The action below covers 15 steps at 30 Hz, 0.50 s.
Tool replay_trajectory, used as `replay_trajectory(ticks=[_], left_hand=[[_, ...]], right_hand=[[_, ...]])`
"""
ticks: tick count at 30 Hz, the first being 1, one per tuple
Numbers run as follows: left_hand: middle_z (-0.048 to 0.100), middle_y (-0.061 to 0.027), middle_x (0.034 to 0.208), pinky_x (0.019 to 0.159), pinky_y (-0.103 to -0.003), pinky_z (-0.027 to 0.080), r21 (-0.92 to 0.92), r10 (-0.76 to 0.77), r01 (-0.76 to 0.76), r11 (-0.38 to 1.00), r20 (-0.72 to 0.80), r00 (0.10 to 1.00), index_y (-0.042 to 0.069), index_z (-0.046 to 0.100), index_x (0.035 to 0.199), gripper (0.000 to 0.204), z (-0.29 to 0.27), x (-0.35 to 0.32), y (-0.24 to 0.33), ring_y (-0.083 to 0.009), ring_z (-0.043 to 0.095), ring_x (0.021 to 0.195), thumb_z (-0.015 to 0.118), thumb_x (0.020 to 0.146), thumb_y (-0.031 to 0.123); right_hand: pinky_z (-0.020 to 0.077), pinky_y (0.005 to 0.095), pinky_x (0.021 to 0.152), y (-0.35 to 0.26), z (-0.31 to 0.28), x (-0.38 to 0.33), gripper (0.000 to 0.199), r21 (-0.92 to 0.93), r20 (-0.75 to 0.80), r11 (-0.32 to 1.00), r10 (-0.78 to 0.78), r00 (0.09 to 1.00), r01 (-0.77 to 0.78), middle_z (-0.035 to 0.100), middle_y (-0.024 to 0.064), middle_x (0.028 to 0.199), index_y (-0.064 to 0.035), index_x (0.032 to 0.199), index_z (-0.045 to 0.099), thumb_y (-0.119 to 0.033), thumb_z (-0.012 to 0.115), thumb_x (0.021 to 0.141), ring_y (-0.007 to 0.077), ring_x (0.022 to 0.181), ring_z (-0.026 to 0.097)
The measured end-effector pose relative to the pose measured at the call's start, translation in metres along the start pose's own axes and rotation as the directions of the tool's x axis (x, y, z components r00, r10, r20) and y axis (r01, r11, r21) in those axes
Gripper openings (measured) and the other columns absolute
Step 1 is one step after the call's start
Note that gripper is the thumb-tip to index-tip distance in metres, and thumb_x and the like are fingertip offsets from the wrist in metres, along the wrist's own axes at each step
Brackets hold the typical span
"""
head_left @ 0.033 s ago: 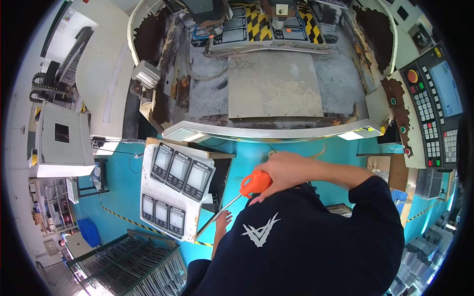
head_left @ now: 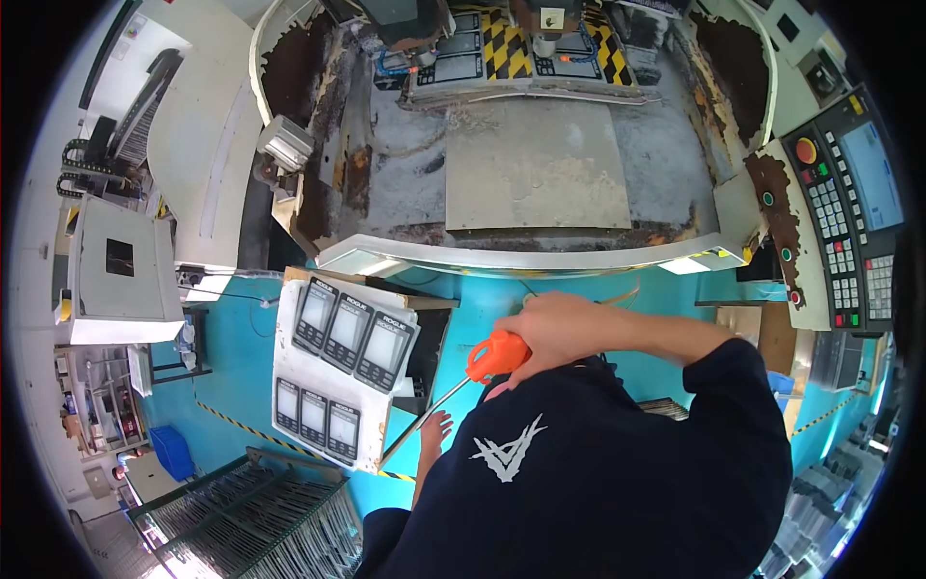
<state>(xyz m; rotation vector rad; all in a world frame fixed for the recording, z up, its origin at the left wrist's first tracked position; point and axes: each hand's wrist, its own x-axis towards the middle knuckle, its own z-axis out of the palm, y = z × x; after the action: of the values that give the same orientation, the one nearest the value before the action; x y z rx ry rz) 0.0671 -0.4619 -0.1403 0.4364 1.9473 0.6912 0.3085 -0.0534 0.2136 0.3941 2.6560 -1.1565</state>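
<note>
In front of my chest, my right hand [head_left: 559, 333] is closed around an orange air blow gun [head_left: 497, 355]. Its long thin metal nozzle [head_left: 449, 394] slants down to the left, toward the right edge of a white board [head_left: 328, 372]. My left hand [head_left: 437, 427] is low beside that edge, close to the nozzle, with its fingers apart and nothing visible in them. On the board lie two rows of black-framed panels with pale windows. The upper row has larger panels [head_left: 347, 331], some overlapping others; the lower row has smaller panels [head_left: 313, 413].
Ahead stands an open machine with a worn bed plate [head_left: 535, 169] and similar panels under its spindles [head_left: 545, 43]. A control panel [head_left: 849, 212] is at the right. Racks of thin sheets [head_left: 260, 511] stand lower left, near a blue bin [head_left: 172, 454].
</note>
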Motion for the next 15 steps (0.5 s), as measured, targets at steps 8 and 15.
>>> replay_trajectory(ticks=[8,15], left_hand=[[0.073,-0.0144,0.109,0.079,-0.047,0.055,0.177,0.164,-0.202,0.963,0.205,0.965,0.019,0.055,0.139,0.055,0.017,0.01,-0.072,-0.0276,0.068,0.104,0.074,0.09,0.035],[0.069,-0.0101,0.117,0.087,-0.037,0.051,-0.449,-0.479,0.533,0.717,0.238,0.845,0.005,0.06,0.125,0.038,0.046,0.018,-0.122,-0.0223,0.066,0.102,0.054,0.098,0.03]], right_hand=[[0.0515,0.0477,0.065,-0.002,-0.019,0.008,0.042,-0.072,0.124,0.996,-0.037,0.992,0.047,0.069,0.0158,0.077,-0.0076,0.11,0.06,-0.028,0.076,0.077,0.0383,0.074,0.067],[0.0527,0.0456,0.067,0.018,-0.013,0.011,0.044,-0.308,0.177,0.946,-0.043,0.983,0.097,0.068,0.0155,0.082,-0.0029,0.109,0.056,-0.016,0.077,0.072,0.0367,0.079,0.069]])
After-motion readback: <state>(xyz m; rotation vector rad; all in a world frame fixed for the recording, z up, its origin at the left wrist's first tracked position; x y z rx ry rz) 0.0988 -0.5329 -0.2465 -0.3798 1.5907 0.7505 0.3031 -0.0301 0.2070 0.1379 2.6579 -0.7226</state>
